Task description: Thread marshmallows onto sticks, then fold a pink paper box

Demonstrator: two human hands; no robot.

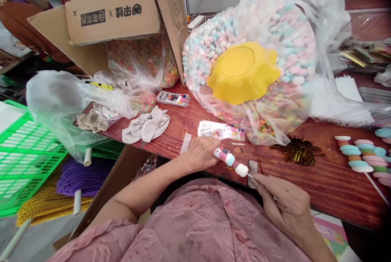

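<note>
My left hand (pixel 200 153) grips the upper end of a marshmallow skewer (pixel 232 161), closed around its wrapped pink and blue pieces. My right hand (pixel 281 201) pinches the thin white stick just below the white marshmallow at the skewer's lower end. Both hands rest at the near edge of the red-brown wooden table (pixel 320 180). A stack of printed paper labels (pixel 220 131) lies just beyond my left hand. A bundle of gold twist ties (pixel 297 152) lies to the right of it.
A big clear bag of pastel marshmallows (pixel 284 38) with a yellow bowl (pixel 242 72) on it fills the table's middle. Finished skewers (pixel 363 157) lie at right. A cardboard box (pixel 122 13), white cloth gloves (pixel 146 126) and a green plastic crate (pixel 27 152) stand at left.
</note>
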